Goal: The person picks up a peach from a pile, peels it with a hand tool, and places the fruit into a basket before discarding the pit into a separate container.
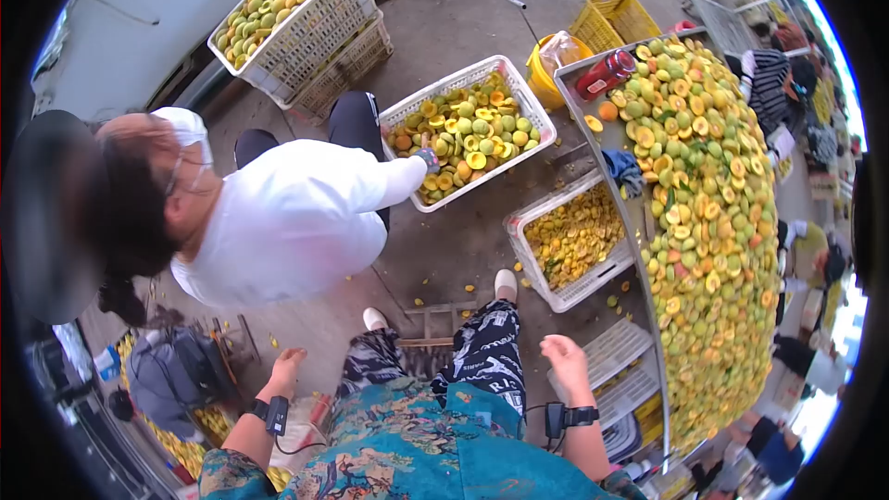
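My left hand hangs in the air beside my left leg, its fingers loosely bent and slightly apart. Nothing shows in it. On the other side, my right hand is raised near the metal-edged table, fingers half curled with the thumb apart, and no object is visible in it. Nearest to that hand are stacked pale plastic crates under the table's edge. A white crate of small yellow fruit pieces stands just beyond it. Halved yellow-green fruit is heaped on the table to my right.
A person in a white shirt bends over a white crate of fruit halves, one gloved hand inside. Full stacked crates, a yellow bucket and a yellow basket stand beyond. A red can rests on the table.
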Available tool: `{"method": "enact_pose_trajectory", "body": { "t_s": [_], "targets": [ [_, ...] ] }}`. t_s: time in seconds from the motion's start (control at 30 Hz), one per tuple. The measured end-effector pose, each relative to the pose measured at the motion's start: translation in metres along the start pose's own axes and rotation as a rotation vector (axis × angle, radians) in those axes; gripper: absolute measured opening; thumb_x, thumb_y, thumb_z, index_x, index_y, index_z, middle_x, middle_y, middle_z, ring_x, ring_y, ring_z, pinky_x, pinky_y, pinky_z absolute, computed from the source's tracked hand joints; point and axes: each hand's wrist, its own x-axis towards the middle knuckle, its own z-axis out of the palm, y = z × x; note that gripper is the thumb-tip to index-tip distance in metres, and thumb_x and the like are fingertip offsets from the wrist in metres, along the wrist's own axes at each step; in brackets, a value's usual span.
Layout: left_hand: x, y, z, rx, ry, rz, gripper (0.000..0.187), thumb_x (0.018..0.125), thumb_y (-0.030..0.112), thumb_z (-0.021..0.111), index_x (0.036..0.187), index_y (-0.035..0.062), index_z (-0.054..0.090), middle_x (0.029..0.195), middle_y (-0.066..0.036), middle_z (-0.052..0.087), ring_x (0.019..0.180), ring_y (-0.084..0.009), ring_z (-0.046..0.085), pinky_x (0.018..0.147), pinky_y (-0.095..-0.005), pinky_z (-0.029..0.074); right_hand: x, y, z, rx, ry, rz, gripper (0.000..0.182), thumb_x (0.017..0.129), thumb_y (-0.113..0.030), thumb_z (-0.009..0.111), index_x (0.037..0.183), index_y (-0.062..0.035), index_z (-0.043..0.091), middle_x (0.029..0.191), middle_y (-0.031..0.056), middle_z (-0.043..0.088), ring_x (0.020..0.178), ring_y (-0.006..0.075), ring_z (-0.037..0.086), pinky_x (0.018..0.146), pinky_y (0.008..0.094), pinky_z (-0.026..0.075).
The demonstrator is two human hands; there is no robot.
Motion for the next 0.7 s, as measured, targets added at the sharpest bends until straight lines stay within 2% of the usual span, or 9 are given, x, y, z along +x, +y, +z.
{"method": "enact_pose_trajectory", "body": {
  "t_s": [0.07,0.1,0.17,0.27,0.4,0.47,0.57,0.6,0.7],
  "targets": [
    [-0.039,-0.014,0.017,0.105,0.100,0.024,0.048,0.084,0.032,0.068,0.122,0.0045,0.058,0.112,-0.009,0.062,0.108,-0.0192,0.055,0.097,-0.0314,0.038,-0.022,-0.006,-0.007,-0.156,-0.139,0.031,0.036,0.081,-0.021,0.074,0.111,-0.0026,0.064,0.098,0.0075,0.069,0.091,0.0156,0.064,0.083,0.0283,0.051],
    [-0.018,0.051,0.072,0.096,0.176,0.077,0.048,0.084,0.032,0.068,0.122,0.0045,0.058,0.112,-0.009,0.062,0.108,-0.0192,0.055,0.097,-0.0314,0.038,0.074,-0.025,-0.021,-0.105,-0.186,-0.030,0.036,0.081,-0.021,0.074,0.111,-0.0026,0.064,0.098,0.0075,0.069,0.091,0.0156,0.064,0.083,0.0283,0.051],
    [-0.040,0.059,0.125,0.300,-0.091,0.137,0.042,0.085,0.033,0.068,0.113,0.0023,0.062,0.103,-0.009,0.064,0.095,-0.0181,0.059,0.083,-0.0304,0.046,0.068,-0.034,-0.056,-0.379,-0.345,0.083,0.043,0.077,-0.027,0.077,0.111,-0.0033,0.064,0.104,0.0102,0.068,0.095,0.0198,0.065,0.085,0.0310,0.051],
    [-0.051,0.075,0.193,0.571,-0.187,0.273,0.032,0.085,0.029,0.067,0.098,-0.0004,0.064,0.097,-0.011,0.064,0.086,-0.0183,0.060,0.073,-0.0303,0.047,0.074,-0.008,-0.080,-0.545,-0.490,0.105,0.045,0.074,-0.029,0.077,0.110,-0.0052,0.065,0.107,0.0122,0.067,0.100,0.0259,0.064,0.087,0.0339,0.050],
    [-0.047,0.131,0.236,0.882,-0.404,0.248,0.022,0.086,0.023,0.066,0.091,0.0026,0.058,0.108,-0.015,0.062,0.098,-0.0288,0.059,0.088,-0.0333,0.045,0.078,0.010,-0.083,-0.644,-0.619,0.006,0.029,0.075,-0.024,0.073,0.100,-0.0095,0.069,0.099,0.0117,0.066,0.094,0.0285,0.062,0.082,0.0355,0.048],
    [-0.035,0.131,0.240,1.041,-0.395,0.642,0.021,0.085,0.019,0.067,0.084,0.0033,0.052,0.108,-0.018,0.059,0.095,-0.0327,0.059,0.086,-0.0356,0.046,0.071,0.021,-0.083,-0.560,-0.557,0.018,0.021,0.077,-0.021,0.071,0.093,-0.0087,0.070,0.093,0.0113,0.065,0.090,0.0287,0.062,0.079,0.0366,0.048],
    [-0.011,0.141,0.248,0.851,-0.320,0.922,0.021,0.085,0.016,0.066,0.082,0.0029,0.051,0.107,-0.017,0.058,0.091,-0.0309,0.060,0.080,-0.0367,0.047,0.063,0.025,-0.084,-0.442,-0.505,-0.002,0.018,0.079,-0.021,0.070,0.091,-0.0071,0.069,0.089,0.0108,0.065,0.085,0.0264,0.062,0.076,0.0348,0.048],
    [-0.013,0.150,0.252,0.641,-0.368,0.496,0.018,0.085,0.015,0.067,0.086,0.0034,0.053,0.101,-0.015,0.058,0.084,-0.0285,0.059,0.076,-0.0358,0.047,0.053,0.013,-0.086,-0.343,-0.474,0.251,0.018,0.083,-0.022,0.068,0.092,-0.0062,0.067,0.084,0.0098,0.064,0.078,0.0206,0.061,0.072,0.0319,0.048],
    [-0.017,0.179,0.257,0.887,-0.450,0.445,0.015,0.085,0.014,0.066,0.086,0.0035,0.056,0.101,-0.014,0.059,0.082,-0.0270,0.059,0.073,-0.0339,0.048,0.021,0.010,-0.103,-0.242,-0.524,0.363,0.012,0.085,-0.012,0.067,0.092,-0.0023,0.066,0.084,0.0035,0.066,0.078,0.0123,0.060,0.073,0.0276,0.048]
  ]
}}
